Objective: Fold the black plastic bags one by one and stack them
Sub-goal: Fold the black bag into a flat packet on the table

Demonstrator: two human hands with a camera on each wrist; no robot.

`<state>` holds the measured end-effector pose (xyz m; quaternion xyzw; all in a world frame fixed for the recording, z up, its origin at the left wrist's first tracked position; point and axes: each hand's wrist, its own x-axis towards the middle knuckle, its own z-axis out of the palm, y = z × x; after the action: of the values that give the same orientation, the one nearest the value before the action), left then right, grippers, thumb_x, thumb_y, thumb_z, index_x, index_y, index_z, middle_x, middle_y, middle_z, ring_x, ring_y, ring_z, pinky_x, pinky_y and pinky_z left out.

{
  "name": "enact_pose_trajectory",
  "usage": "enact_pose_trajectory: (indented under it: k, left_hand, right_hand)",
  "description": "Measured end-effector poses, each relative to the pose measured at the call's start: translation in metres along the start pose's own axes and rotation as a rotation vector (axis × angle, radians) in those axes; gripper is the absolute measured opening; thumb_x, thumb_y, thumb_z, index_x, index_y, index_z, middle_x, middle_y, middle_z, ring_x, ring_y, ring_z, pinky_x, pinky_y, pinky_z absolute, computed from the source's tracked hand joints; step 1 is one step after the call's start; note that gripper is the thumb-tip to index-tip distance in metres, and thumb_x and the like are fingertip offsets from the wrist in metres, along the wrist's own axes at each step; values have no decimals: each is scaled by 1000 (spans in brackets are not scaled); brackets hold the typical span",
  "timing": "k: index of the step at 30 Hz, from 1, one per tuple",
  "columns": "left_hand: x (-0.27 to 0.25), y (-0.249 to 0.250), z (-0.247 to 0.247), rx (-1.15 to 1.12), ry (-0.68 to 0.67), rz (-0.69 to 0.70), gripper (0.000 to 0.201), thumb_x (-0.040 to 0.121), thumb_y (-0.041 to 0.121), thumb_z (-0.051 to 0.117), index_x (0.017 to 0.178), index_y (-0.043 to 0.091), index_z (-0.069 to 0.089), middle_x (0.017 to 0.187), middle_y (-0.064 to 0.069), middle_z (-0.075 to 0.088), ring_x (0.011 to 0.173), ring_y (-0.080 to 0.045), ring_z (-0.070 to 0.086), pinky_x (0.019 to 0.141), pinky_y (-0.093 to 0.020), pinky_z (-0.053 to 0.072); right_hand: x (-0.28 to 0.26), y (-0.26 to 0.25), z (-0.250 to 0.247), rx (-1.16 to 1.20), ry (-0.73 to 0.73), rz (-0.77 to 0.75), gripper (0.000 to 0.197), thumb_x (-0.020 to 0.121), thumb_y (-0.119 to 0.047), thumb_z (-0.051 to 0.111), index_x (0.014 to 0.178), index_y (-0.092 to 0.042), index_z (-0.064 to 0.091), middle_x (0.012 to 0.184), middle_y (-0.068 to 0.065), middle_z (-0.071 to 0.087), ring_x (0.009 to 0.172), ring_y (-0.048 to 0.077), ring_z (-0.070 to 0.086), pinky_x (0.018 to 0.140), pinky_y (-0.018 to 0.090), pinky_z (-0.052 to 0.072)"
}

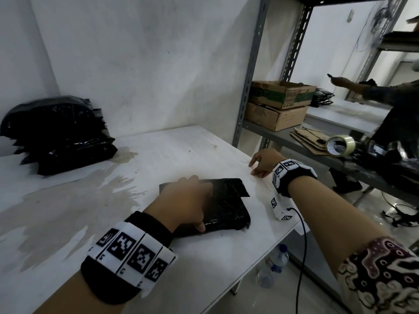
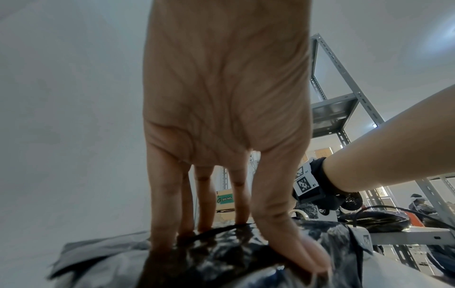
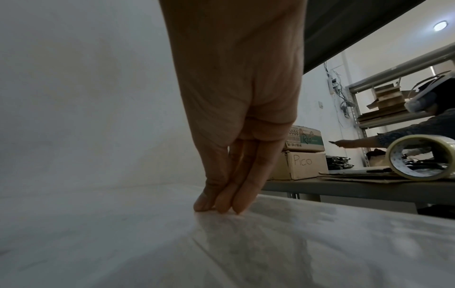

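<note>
At the near edge of the white table (image 1: 204, 268), the left hand (image 1: 183, 201) lies flat on a folded black bag (image 1: 224, 207), fingers straight and pressing down, the thumb (image 2: 295, 243) laid along its glossy top; it pins the bag and does not clutch it. The bag sits just in front of the person, a thick folded packet whose long axis seems to run from the near right corner away toward the far left, with one loose flap sticking out at its far right corner. To finish this fold well, I judge the palm should sweep the trapped air out toward the open flap, then tuck that flap under so the packet stays flat and square. A little farther off to the right, the right hand (image 1: 263, 163) holds nothing: its straight fingertips (image 3: 221, 204) touch the bare tabletop, apart from the bag. Farthest away, at the back left against the wall, stands the stack of folded bags (image 1: 59, 134), well apart from the packet, where it likely goes next.
</note>
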<state>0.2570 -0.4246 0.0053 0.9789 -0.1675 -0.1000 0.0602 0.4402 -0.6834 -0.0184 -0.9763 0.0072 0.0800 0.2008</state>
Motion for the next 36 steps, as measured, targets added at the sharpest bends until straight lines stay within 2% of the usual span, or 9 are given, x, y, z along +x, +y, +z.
enact_pose_trajectory:
  k: [3,8,13,22,24,28,32,34,36]
  left_hand:
    - [0,1,-1,2,-1,-2,73,69,35,81,130,32,41,124,1,40,117,-19,41,83,-29,38]
    - [-1,0,-1,-2,4,-1,73,69,35,81,130,32,41,124,2,41,117,-19,41,83,-29,37]
    - [-1,1,-1,-1,1,-1,74,70,36,81,131,32,41,125,1,40,117,-19,41,84,-29,37]
    - [-1,1,-1,-8,3,3,73,70,36,81,131,32,41,124,2,41,116,-19,41,82,-28,36]
    - [-1,1,-1,-9,4,3,73,69,35,81,130,32,41,123,2,41,116,-19,41,82,-27,36]
    - [-1,1,-2,-15,1,1,73,70,34,81,131,32,41,124,1,41,117,-19,41,81,-27,35]
    - [-2,1,-2,-12,-6,1,73,70,34,81,131,32,41,125,1,40,118,-19,40,83,-28,37]
    - [-2,2,-2,-11,-7,-2,73,70,34,81,131,32,41,125,1,40,118,-19,40,83,-29,37]
    - [-2,3,-2,-10,-5,-4,73,70,34,81,131,32,41,125,2,40,118,-19,40,82,-28,36]
  right_hand:
    - [1,-1,-1,21,-19,6,22,75,-6,82,94,-6,71,69,11,69,70,27,70,76,39,60]
    - [1,-1,-2,52,-42,0,22,75,-4,81,94,-1,71,83,20,72,75,28,71,76,39,61]
    - [2,-2,-2,55,-46,7,22,75,-4,81,94,-6,69,73,13,69,71,26,69,73,36,61]
    - [7,0,-4,62,-65,3,17,75,-3,80,87,-5,68,71,13,69,66,24,68,65,30,61]
    - [7,-2,-4,36,-88,3,16,77,-3,79,89,-3,69,74,14,69,69,25,68,69,31,60]
    - [7,-4,-3,-8,-84,-8,13,77,-2,79,86,-3,70,89,21,72,86,33,71,81,41,59]
    - [6,-7,-2,-96,-71,-39,13,78,1,76,85,-9,72,89,12,71,87,26,69,83,38,58]
    - [5,-9,0,-90,-67,-56,21,77,5,70,89,-11,73,82,3,67,81,22,64,78,35,57]
    - [4,-11,0,-54,-85,-85,25,78,5,70,96,-12,74,79,3,65,76,22,62,75,35,57]
